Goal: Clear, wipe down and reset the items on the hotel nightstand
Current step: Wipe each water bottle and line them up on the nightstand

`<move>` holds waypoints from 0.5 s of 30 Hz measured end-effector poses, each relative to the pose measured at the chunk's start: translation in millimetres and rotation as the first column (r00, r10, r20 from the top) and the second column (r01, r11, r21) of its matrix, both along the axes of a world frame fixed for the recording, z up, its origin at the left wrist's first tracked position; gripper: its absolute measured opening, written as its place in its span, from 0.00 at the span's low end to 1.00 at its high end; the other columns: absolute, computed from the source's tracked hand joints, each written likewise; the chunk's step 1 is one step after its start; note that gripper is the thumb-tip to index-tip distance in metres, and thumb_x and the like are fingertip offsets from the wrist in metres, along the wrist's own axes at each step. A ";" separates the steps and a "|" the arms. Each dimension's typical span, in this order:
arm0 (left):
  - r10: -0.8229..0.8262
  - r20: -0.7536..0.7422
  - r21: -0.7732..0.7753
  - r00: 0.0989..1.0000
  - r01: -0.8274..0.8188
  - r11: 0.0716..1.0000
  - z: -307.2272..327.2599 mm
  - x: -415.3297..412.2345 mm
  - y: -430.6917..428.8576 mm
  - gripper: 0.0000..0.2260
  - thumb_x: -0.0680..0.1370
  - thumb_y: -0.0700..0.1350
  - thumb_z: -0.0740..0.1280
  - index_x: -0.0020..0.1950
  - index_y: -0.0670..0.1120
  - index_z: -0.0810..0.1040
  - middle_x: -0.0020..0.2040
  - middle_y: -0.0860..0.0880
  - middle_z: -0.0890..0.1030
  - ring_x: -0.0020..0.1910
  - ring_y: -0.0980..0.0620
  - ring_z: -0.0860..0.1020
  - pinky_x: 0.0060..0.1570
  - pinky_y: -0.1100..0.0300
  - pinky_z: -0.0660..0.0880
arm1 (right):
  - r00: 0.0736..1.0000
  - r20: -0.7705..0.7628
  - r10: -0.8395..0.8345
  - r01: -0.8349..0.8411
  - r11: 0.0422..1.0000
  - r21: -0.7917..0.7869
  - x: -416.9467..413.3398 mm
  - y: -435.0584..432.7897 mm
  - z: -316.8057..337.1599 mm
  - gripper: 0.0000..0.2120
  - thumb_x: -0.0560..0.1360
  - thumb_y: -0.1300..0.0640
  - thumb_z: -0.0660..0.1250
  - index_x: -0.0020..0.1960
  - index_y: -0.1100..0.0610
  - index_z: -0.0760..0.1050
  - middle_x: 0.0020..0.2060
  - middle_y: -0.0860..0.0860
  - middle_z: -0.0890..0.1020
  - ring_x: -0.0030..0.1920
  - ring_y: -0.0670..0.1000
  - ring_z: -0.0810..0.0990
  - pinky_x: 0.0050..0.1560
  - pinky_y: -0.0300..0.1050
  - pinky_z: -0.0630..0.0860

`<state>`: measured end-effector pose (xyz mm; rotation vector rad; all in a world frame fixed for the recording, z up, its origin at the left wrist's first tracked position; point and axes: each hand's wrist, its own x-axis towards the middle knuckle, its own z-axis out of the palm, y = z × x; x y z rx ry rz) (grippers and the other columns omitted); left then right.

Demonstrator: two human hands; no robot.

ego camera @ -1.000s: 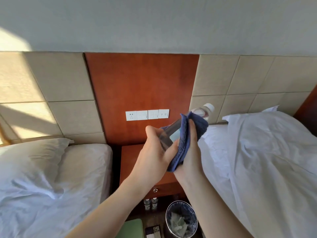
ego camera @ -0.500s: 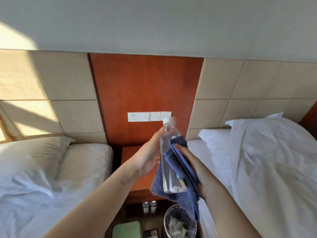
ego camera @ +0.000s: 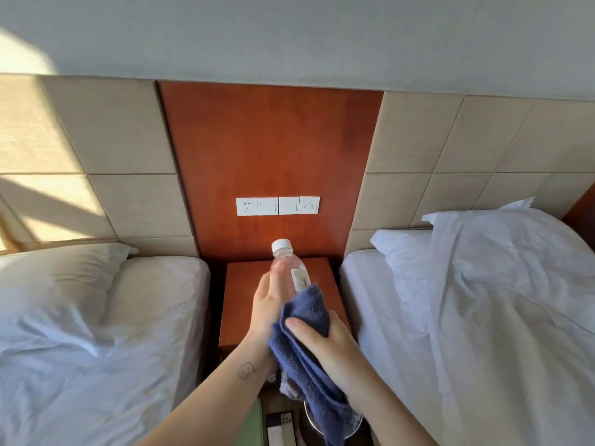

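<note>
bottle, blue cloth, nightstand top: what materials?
bottle: clear plastic, probably PET; see-through wall, white cap, printed label.
cloth: dark blue terry-like fabric; nubby pile, soft folds.
nightstand: reddish-brown wood or veneer, smooth with a low sheen; solid versus laminate can't be told.

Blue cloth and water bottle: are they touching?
Touching. The head view shows the blue cloth wrapped over the lower end of the water bottle, with the right hand gripping the cloth.
</note>
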<state>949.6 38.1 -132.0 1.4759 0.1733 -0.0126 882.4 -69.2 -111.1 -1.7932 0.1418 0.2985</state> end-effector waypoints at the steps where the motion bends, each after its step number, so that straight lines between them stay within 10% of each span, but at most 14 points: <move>1: 0.042 -0.022 0.000 0.999 -0.042 0.999 -0.2 3.4 2.7 0.18 0.81 0.57 0.59 0.62 0.47 0.76 0.55 0.45 0.80 0.53 0.49 0.79 0.52 0.56 0.74 | 1.000 0.016 0.006 -0.005 0.998 -0.063 -4.9 1.0 -4.3 0.34 0.60 0.32 0.71 0.59 0.49 0.71 0.49 0.46 0.82 0.48 0.43 0.82 0.50 0.42 0.80; 7: 0.026 -0.107 -0.117 0.994 -0.038 0.992 -7.1 0.7 1.0 0.10 0.82 0.51 0.61 0.59 0.49 0.76 0.45 0.48 0.79 0.42 0.54 0.78 0.38 0.68 0.72 | 0.989 0.133 -0.060 0.094 0.959 -0.269 6.1 7.3 1.6 0.24 0.71 0.34 0.66 0.56 0.49 0.68 0.47 0.45 0.81 0.48 0.47 0.81 0.48 0.42 0.77; 15: -0.053 -0.087 -0.255 0.995 0.029 0.966 5.2 -24.5 -16.6 0.10 0.84 0.41 0.57 0.58 0.41 0.77 0.48 0.42 0.82 0.50 0.44 0.81 0.53 0.53 0.78 | 0.987 -0.017 -0.162 0.161 0.955 0.251 50.8 -1.4 19.2 0.21 0.73 0.36 0.66 0.40 0.54 0.82 0.32 0.51 0.85 0.35 0.50 0.84 0.43 0.43 0.80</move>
